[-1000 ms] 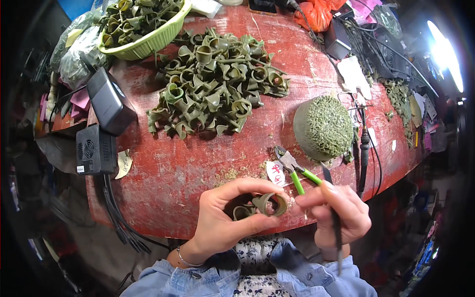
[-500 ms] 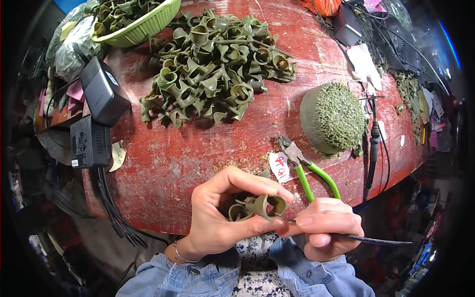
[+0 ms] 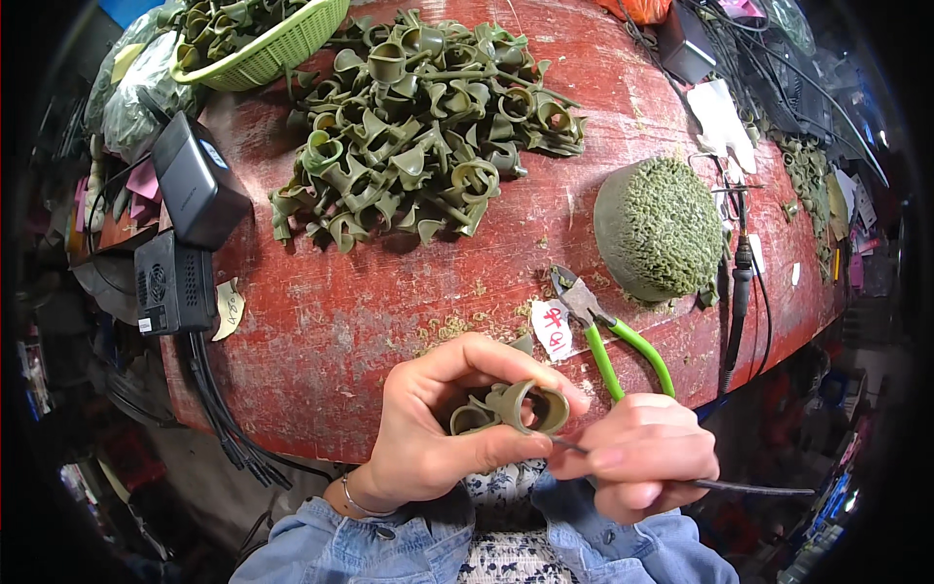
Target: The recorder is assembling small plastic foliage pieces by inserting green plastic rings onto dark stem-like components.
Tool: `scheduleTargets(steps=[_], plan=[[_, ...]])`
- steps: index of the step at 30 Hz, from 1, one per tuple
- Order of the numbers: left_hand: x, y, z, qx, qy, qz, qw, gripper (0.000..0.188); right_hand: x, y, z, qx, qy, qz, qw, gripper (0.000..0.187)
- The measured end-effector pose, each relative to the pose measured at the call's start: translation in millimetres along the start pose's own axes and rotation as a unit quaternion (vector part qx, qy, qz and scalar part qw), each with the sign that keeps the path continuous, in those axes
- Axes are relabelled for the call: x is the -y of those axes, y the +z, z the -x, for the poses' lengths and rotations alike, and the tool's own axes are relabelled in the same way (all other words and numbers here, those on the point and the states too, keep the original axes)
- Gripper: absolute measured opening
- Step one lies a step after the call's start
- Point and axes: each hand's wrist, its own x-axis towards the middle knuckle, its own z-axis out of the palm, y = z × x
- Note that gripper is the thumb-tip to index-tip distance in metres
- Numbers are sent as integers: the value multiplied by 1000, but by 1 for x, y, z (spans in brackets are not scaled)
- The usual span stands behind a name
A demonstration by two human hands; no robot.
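Observation:
My left hand (image 3: 428, 419) pinches an olive-green moulded plastic part (image 3: 501, 406) with flared, cup-like ends, held just over the near table edge. One round opening of the part is turned toward my right hand (image 3: 637, 456). Those fingers are closed round a thin dark rod-like tool (image 3: 754, 487), whose back end sticks out to the right. Its slim tip reaches the lower rim of the opening; whether it touches the plastic I cannot tell. Green-handled cutting pliers (image 3: 608, 336) lie just beyond my right hand, beside a white paper tag (image 3: 552, 329) with red marks.
A large heap of similar green parts (image 3: 418, 136) covers the far middle of the red table (image 3: 370, 311). More fill a light-green basket (image 3: 263, 58). A round tub of green crumbs (image 3: 657, 229) stands right, near a corded pen-like tool (image 3: 742, 282). Dark boxes (image 3: 199, 185) with cables stand left.
My right hand has rolled slightly, and the tool's tip has shifted a little lower beside the opening. My left hand still holds the part almost unchanged.

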Motion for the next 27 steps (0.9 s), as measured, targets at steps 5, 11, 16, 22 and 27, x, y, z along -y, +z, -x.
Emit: scheduleTargets(steps=[5, 11, 16, 22, 27], plan=[[-4, 0, 0, 8, -37, 38, 999, 37, -2, 8, -2, -26, 16, 9, 1000, 29], [-1, -2, 0, 13, -28, 3, 1000, 35, 1, 19, -3, -108, 48, 17, 993, 21], [1, -2, 0, 18, -8, -6, 1000, 34, 3, 15, 1, -177, 82, 17, 981, 17], [-2, -2, 0, 30, -18, -16, 999, 35, 3, 15, -1, -133, 58, -8, 989, 18], [-1, -6, 2, 28, -47, -31, 998, 35, 2, 17, -1, -184, 110, -10, 977, 22]])
